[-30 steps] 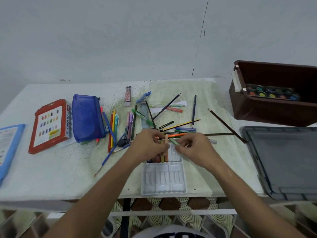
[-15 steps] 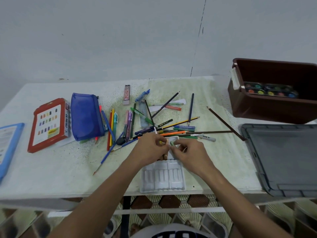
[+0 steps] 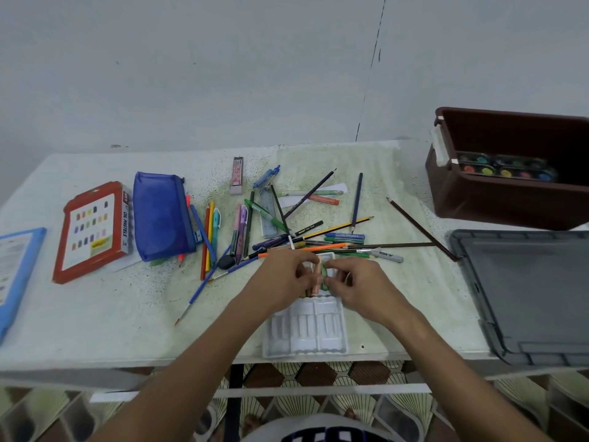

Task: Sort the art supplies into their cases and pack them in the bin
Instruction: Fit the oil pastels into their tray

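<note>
Working over the far end of a white plastic tray [image 3: 306, 333] near the front edge of the table [image 3: 95, 314], both hands meet above a few pastel sticks. The left hand [image 3: 280, 282] has its fingers curled around a pinkish pastel stick [image 3: 317, 279] that lies in one of the tray's far slots. The right hand [image 3: 360, 288] pinches a green pastel stick [image 3: 324, 277] just beside the pink one, its fingertips touching it. The near slots of the tray hold nothing visible.

Behind the hands lies a loose heap of pencils, pens and markers [image 3: 318, 231], crossing one another. To the left sit a blue zip pouch [image 3: 159, 215] and a red oil pastel box [image 3: 92, 231], side by side, with a blue-edged case [image 3: 19, 272] at the table's left end. A brown bin [image 3: 510, 199] stands at the far right with a watercolour paint set [image 3: 506, 165] inside it, and a grey lid [image 3: 535, 295] lies flat in front of the bin.
</note>
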A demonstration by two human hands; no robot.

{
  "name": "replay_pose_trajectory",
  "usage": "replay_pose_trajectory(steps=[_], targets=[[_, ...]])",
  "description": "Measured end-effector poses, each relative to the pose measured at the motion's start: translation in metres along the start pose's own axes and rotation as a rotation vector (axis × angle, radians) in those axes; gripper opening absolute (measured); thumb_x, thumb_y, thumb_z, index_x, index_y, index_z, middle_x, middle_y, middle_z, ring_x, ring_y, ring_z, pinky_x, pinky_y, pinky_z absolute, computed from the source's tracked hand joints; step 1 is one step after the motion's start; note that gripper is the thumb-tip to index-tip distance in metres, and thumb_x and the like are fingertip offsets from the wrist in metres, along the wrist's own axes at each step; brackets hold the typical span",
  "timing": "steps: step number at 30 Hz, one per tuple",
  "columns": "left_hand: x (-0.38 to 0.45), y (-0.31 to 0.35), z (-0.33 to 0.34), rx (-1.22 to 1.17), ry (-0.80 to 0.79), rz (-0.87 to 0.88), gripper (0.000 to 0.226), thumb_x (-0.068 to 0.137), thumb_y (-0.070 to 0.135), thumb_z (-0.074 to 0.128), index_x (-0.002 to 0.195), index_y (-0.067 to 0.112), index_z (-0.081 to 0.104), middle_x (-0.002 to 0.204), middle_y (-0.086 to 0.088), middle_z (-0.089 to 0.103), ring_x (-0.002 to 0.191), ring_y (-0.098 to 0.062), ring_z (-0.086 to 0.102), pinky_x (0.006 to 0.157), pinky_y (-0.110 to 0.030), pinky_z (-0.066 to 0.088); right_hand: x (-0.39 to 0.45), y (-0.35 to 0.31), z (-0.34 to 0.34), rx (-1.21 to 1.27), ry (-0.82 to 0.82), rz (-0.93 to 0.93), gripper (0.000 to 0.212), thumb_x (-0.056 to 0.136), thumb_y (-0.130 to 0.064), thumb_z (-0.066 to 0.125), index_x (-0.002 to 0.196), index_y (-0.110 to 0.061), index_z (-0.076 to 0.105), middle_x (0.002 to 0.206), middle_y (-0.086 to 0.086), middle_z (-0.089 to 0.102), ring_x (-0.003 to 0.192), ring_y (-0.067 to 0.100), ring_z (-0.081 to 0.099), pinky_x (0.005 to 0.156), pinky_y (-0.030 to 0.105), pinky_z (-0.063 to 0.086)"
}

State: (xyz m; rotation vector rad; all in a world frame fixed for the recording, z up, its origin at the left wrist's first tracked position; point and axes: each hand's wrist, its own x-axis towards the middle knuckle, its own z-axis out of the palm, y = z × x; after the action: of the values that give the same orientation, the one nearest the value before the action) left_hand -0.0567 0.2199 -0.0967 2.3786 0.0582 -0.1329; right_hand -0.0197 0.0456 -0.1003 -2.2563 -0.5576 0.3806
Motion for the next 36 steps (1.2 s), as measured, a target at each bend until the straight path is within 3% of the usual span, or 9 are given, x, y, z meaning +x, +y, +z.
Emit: replay_pose_trajectory(steps=[3,7,11,18,22,29,36], targets=[[0.0,-0.002,0.003,0.019,0.022,0.01,0.028,0.086,0.035,0.069,0.112,0.024,0.066,0.071,0.004,0.066,0.061,-0.011,0.06,0.063,-0.031,0.052,0.002,0.004,-0.001,0.004,-0.023,-0.013,0.038,0.09,-0.026,0.066,0.127,-0.022,0.062,0.08,0.001,0.058,0.065,0.009,0.052,0.057,0.015,0.041],[-0.001,-0.005,0.001,0.043,0.016,0.059,0.023,0.092,0.03,0.061,0.113,0.025,0.068,0.069,0.008,0.062,0.061,-0.011,0.059,0.062,-0.03,0.05,0.006,0.008,-0.004,0.0,-0.06,-0.009,0.036,0.091,-0.025,0.065,0.126,-0.028,0.062,0.076,0.004,0.059,0.059,0.008,0.049,0.058,0.026,0.044],[0.001,-0.006,-0.002,0.108,-0.002,0.092,0.023,0.093,0.03,0.059,0.113,0.025,0.07,0.066,0.017,0.052,0.06,0.0,0.052,0.059,-0.019,0.041,0.007,0.01,-0.006,-0.024,-0.069,-0.02,0.036,0.091,-0.023,0.065,0.126,-0.029,0.062,0.073,0.003,0.057,0.056,0.006,0.048,0.055,0.021,0.041],[0.004,-0.004,-0.005,0.157,-0.027,0.067,0.025,0.092,0.032,0.062,0.114,0.025,0.07,0.067,0.013,0.052,0.068,-0.011,0.055,0.068,-0.025,0.047,0.011,0.009,-0.009,-0.05,-0.082,-0.042,0.035,0.088,-0.024,0.067,0.123,-0.028,0.065,0.067,-0.001,0.053,0.055,0.006,0.046,0.052,0.014,0.038],[0.004,-0.006,-0.007,0.121,-0.054,0.081,0.031,0.087,0.043,0.066,0.112,0.026,0.071,0.065,0.006,0.058,0.066,-0.015,0.058,0.064,-0.032,0.049,0.012,0.008,-0.01,-0.019,-0.084,-0.031,0.035,0.086,-0.022,0.069,0.121,-0.028,0.067,0.061,-0.005,0.05,0.052,0.004,0.044,0.051,0.015,0.037],[0.011,-0.005,-0.006,0.124,-0.077,-0.001,0.041,0.078,0.044,0.074,0.115,0.027,0.068,0.067,0.011,0.053,0.058,-0.003,0.049,0.056,-0.022,0.038,0.016,0.014,-0.009,-0.009,-0.109,0.001,0.036,0.082,-0.022,0.073,0.118,-0.022,0.069,0.062,-0.008,0.053,0.054,0.004,0.048,0.054,0.015,0.039],[0.011,-0.007,-0.008,0.14,-0.106,0.026,0.042,0.078,0.046,0.074,0.115,0.027,0.066,0.067,0.013,0.053,0.06,-0.003,0.05,0.057,-0.023,0.04,0.017,0.018,-0.011,-0.01,-0.121,-0.011,0.032,0.081,-0.023,0.075,0.113,-0.022,0.071,0.064,-0.009,0.054,0.055,0.003,0.048,0.054,0.015,0.039]])
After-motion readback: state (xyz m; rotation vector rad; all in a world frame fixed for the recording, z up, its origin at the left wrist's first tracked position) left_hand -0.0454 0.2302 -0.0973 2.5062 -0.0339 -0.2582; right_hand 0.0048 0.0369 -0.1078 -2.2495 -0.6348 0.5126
